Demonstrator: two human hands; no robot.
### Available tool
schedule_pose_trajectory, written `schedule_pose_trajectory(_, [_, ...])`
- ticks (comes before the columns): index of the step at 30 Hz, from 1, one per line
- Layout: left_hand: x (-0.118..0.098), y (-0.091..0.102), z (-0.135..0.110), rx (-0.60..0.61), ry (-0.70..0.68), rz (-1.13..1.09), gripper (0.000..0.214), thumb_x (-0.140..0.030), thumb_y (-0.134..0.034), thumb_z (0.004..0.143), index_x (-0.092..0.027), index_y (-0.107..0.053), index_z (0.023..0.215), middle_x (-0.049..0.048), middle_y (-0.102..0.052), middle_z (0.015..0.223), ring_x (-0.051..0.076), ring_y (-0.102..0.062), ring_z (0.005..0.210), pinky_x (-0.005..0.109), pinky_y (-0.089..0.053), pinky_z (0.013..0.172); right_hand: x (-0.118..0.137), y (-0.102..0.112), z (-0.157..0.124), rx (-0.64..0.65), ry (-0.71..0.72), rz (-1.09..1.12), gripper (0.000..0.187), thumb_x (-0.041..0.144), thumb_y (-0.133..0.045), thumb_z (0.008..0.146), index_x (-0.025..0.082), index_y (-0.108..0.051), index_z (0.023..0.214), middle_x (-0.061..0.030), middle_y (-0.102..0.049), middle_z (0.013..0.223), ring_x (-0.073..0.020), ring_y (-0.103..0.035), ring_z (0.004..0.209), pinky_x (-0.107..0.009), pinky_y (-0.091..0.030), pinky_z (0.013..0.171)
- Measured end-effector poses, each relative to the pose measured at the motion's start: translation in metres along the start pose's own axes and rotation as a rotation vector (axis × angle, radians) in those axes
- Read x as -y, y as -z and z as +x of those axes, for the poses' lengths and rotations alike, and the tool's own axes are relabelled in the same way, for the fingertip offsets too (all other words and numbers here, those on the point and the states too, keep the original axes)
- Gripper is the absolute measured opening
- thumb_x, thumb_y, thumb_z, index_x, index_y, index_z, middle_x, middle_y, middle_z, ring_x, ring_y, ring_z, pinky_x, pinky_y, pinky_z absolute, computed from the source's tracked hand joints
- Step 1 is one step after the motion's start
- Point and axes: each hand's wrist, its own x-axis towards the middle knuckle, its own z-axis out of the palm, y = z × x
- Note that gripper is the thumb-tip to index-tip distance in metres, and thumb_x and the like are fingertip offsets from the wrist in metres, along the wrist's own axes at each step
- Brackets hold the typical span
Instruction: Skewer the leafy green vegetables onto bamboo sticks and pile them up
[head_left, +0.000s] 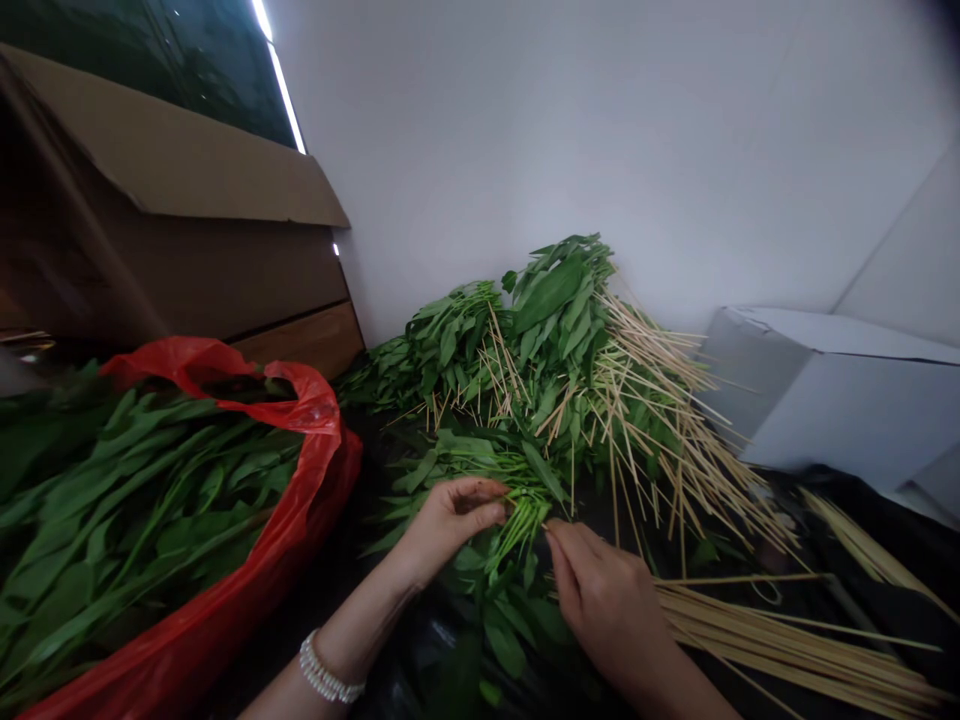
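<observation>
A small bunch of green leaves with pale green stems lies across the middle of the dark surface, its leaves spreading left and downward. My left hand is closed on the stems from the left, thumb and fingers curled at them. At the cut stem ends, my right hand is closed in a pinch, its fingertips touching the bunch. What sits between those fingertips is too small to make out. Below my hands hang more loose leaves. Thin wooden sticks lie in a bundle to the right of my right hand.
A red plastic bag full of long green leaves stands at left. Behind it is an open cardboard box. Leaves threaded on sticks are heaped against the white wall. A white box stands at right.
</observation>
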Motion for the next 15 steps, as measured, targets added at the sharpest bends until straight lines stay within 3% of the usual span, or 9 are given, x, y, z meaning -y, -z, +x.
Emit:
schedule_pose_trajectory(3, [0.0014, -0.0002, 0.0010, 0.027, -0.015, 0.032, 0.030, -0.028, -0.084, 0.061, -0.015, -0.074, 0.087, 0.0035, -0.074, 0.078, 0.014, -0.065, 0.068, 0.024, -0.049, 0.070, 0.0004, 0.0005, -0.0001, 0.008, -0.004, 0.025, 0.024, 0.016, -0.037, 0.095, 0.016, -0.061, 0.096, -0.0025, -0.064, 0.074, -0.0130, -0.064, 0.066, -0.023, -0.043, 0.061])
schedule_pose_trajectory(8, [0.0006, -0.0016, 0.0020, -0.022, -0.017, 0.013, 0.029, -0.038, -0.076, 0.071, -0.014, -0.074, 0.086, 0.0063, -0.075, 0.078, 0.015, -0.065, 0.067, 0.024, -0.048, 0.065, 0.0009, 0.0008, 0.0000, -0.003, -0.004, 0.021, 0.023, 0.016, -0.037, 0.095, 0.016, -0.060, 0.097, -0.0024, -0.064, 0.074, -0.0132, -0.064, 0.065, -0.023, -0.043, 0.061])
schedule_pose_trajectory(15, [-0.0005, -0.0014, 0.0008, -0.021, -0.016, -0.014, 0.023, -0.034, -0.072, 0.077, -0.013, -0.075, 0.086, 0.0080, -0.076, 0.086, 0.014, -0.065, 0.074, 0.021, -0.046, 0.066, 0.0008, 0.0005, 0.0005, 0.000, 0.003, 0.019, 0.024, 0.016, -0.037, 0.095, 0.015, -0.060, 0.097, -0.0030, -0.064, 0.074, -0.0133, -0.065, 0.067, -0.023, -0.043, 0.062])
